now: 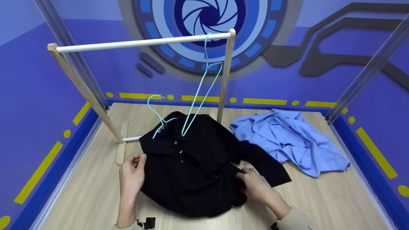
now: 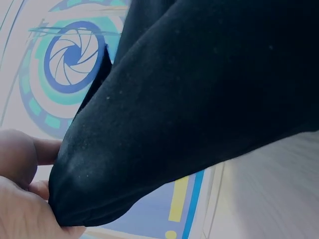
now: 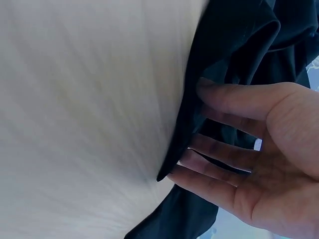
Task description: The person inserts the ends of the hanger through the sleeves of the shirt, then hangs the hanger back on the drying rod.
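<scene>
My left hand (image 1: 132,174) pinched an edge of the black shirt (image 1: 185,188), which lay on the desk (image 1: 86,188) beside the blue cloth (image 1: 287,137); my right hand's (image 1: 257,187) fingers, relaxed and nearly straight, touched its opposite side.

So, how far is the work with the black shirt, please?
Looks done: one hanger sits inside the black shirt, its hook out at the collar. In hand: the left hand pinches the shirt's edge and the right hand touches the opposite side. Remaining, probably: hanging it on the white bar, where only a bare hanger hangs; perhaps the blue cloth too, lying crumpled nearby.
</scene>
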The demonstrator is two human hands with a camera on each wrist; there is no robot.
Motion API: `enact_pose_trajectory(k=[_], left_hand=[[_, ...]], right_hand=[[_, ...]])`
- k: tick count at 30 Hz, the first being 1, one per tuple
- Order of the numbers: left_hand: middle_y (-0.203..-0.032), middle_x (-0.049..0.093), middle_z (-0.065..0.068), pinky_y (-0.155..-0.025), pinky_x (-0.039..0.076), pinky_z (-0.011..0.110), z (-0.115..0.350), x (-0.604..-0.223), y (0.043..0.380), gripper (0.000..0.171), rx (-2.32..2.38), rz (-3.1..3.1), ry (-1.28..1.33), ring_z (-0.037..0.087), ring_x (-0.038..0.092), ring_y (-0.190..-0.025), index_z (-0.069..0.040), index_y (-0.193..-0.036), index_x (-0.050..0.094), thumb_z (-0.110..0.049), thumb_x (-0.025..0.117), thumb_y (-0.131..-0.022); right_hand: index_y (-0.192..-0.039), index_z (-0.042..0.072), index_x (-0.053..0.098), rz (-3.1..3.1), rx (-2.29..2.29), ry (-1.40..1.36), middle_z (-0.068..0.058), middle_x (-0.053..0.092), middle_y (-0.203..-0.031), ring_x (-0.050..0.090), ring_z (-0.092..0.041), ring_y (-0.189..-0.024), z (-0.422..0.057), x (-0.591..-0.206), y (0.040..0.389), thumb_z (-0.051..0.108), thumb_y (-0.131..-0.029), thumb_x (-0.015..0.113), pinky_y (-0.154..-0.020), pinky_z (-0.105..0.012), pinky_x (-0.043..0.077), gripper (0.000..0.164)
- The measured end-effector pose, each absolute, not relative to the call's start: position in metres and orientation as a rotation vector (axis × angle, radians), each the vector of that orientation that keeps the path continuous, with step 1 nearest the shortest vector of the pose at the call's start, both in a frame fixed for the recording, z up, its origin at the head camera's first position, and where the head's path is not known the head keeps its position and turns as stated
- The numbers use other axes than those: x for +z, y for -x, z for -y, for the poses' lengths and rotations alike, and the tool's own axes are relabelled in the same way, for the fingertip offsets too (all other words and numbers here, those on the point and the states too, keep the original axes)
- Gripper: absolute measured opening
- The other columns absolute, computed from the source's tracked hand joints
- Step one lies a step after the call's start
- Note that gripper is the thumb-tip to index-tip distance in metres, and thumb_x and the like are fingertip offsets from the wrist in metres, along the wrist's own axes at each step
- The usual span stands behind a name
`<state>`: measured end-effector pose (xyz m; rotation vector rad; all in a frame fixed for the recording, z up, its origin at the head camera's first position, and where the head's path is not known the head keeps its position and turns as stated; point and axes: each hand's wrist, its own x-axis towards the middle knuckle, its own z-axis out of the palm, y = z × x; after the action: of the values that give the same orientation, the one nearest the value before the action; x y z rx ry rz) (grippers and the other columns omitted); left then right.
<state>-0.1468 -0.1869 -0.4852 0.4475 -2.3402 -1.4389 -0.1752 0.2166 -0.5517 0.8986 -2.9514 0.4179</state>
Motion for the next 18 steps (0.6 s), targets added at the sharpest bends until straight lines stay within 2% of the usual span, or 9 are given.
enact_pose_trajectory(k=[5,12,18], left_hand=[[-0.102,0.069,0.014,-0.082,0.044,0.021,0.191,-0.479,0.143,0.025,-1.467,2.297,-0.462,0.024,0.062,-0.096,0.003,-0.111,0.068,-0.020,0.059,-0.106],[-0.103,0.067,0.014,-0.080,0.043,0.021,0.193,-0.468,0.137,0.030,-1.491,2.239,-0.495,0.022,0.060,-0.096,0.003,-0.113,0.067,-0.025,0.058,-0.107],[-0.103,0.067,0.013,-0.079,0.043,0.019,0.191,-0.461,0.134,0.027,-1.503,2.185,-0.492,0.014,0.060,-0.091,0.002,-0.111,0.067,-0.023,0.059,-0.106]], right_hand=[[-0.107,0.010,0.073,2.908,0.393,-0.970,-0.005,0.063,-0.108,0.059,-0.029,-0.098,-0.210,-0.554,0.173,0.006,-0.070,0.090,-0.078,-0.046,0.055,0.041],[-0.115,0.006,0.073,2.876,0.432,-1.109,-0.010,0.063,-0.117,0.059,-0.029,-0.106,-0.199,-0.554,0.169,0.006,-0.076,0.087,-0.086,-0.045,0.055,0.041],[-0.118,0.004,0.072,2.896,0.475,-1.148,-0.013,0.064,-0.122,0.059,-0.030,-0.110,-0.195,-0.556,0.168,0.003,-0.077,0.085,-0.091,-0.045,0.054,0.042]])
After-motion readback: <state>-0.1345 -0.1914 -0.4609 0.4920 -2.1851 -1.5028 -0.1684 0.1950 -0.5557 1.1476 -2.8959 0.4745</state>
